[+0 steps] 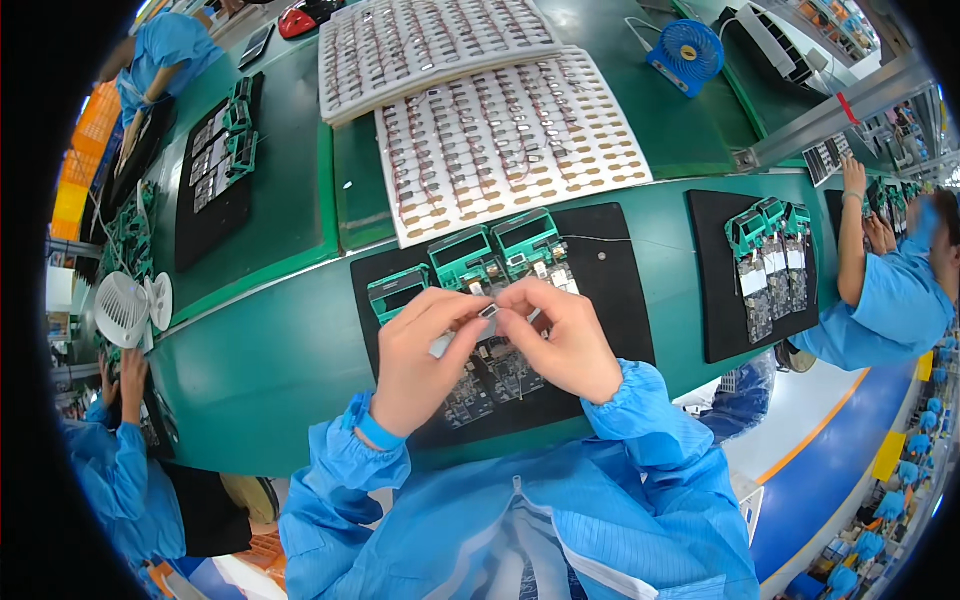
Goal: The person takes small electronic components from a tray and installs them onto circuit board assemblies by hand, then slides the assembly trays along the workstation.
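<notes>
Between my fingertips is a small dark rectangular part with a pale edge (488, 311). My left hand (422, 347) pinches it with thumb and forefinger, and my right hand (566, 340) is closed in a pinch at its other side. Just under both hands, circuit boards (510, 368) joined to green plastic frames (462, 255) lie in a row on a black mat (615, 290). My fingers hide part of the boards. Beyond the mat, a white foam tray (620, 165) carries rows of small parts with thin wires.
A second foam tray (345, 100) overlaps the first. Another black mat with boards (715, 300) lies to the right, near a co-worker's arm (852, 240). A blue fan (688, 55) stands at the back right; a white fan (122, 310) is at the left.
</notes>
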Tool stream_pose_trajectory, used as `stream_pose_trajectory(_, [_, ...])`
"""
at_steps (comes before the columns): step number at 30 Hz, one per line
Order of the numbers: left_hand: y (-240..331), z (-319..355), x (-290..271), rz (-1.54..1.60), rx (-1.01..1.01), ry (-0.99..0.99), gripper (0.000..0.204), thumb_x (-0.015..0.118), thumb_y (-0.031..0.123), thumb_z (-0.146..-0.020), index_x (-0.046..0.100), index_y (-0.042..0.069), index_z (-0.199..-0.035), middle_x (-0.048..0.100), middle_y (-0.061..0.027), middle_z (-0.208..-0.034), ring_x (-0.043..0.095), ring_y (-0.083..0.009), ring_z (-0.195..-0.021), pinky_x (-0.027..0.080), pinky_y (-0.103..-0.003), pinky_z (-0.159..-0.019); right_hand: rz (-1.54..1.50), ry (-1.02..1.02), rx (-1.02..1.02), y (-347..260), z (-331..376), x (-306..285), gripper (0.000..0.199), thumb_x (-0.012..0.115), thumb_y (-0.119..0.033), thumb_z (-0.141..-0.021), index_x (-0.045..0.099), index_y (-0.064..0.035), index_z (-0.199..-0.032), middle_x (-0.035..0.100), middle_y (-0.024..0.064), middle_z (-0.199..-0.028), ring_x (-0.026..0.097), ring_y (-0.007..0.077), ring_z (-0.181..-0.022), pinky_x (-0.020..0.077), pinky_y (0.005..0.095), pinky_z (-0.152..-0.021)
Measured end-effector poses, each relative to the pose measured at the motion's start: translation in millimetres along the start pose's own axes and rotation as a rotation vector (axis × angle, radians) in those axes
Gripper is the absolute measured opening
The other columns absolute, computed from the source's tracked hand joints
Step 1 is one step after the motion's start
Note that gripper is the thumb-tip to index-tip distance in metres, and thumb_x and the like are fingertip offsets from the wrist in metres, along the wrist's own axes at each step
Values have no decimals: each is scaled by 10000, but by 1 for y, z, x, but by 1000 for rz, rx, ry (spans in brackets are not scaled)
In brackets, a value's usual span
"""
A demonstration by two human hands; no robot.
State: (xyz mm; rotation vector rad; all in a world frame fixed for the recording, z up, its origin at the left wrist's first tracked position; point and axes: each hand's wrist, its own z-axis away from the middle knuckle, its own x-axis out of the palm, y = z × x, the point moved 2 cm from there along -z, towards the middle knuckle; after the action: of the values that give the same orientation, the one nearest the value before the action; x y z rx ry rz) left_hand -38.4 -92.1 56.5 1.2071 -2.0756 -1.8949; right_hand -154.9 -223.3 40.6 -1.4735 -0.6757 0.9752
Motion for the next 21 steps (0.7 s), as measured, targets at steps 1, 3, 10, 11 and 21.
stream_pose_trajectory(1, [-3, 1, -4, 16, -27, 57, 167, 716, -40, -831, 724, 0, -993, 669, -103, -908, 670, -191, -783, 546, -292, -686, 30, -30, -10, -2, -3, 6, 71, 631, -78, -928, 637, -20, -967, 662, 57, -784, 618, 128, -658, 476, 270, -564])
stream_pose_trajectory(3, [-13, 2, -12, -5, -36, 90, 154, 703, -60, -832, 728, -10, -976, 669, -95, -914, 650, -161, -778, 529, -275, -682, 152, -25, -81, -1, -10, 18, 65, 653, -75, -914, 642, -19, -944, 643, 72, -776, 612, 163, -630, 472, 297, -555])
stream_pose_trajectory(10, [-31, -6, -7, -316, 90, 234, 156, 731, -25, -802, 736, 32, -947, 668, -69, -866, 630, -199, -780, 485, -316, -701, 468, 114, -295, 10, -21, 40, 66, 680, -52, -874, 647, -27, -926, 639, 135, -825, 641, 336, -709, 502, 405, -594])
stream_pose_trajectory(11, [-32, -8, -6, -433, 125, 246, 164, 741, -7, -792, 734, 49, -946, 663, -56, -863, 613, -217, -799, 458, -339, -719, 495, 111, -264, 11, -22, 41, 68, 677, -48, -871, 641, -27, -925, 636, 135, -832, 644, 347, -729, 504, 417, -604])
stream_pose_trajectory(21, [-36, -7, 3, -643, 278, 226, 210, 747, 36, -774, 725, 65, -981, 605, -32, -888, 569, -236, -855, 406, -384, -752, 505, 130, -276, 17, -27, 39, 81, 627, -102, -908, 569, -45, -900, 586, 136, -824, 616, 370, -714, 500, 464, -594])
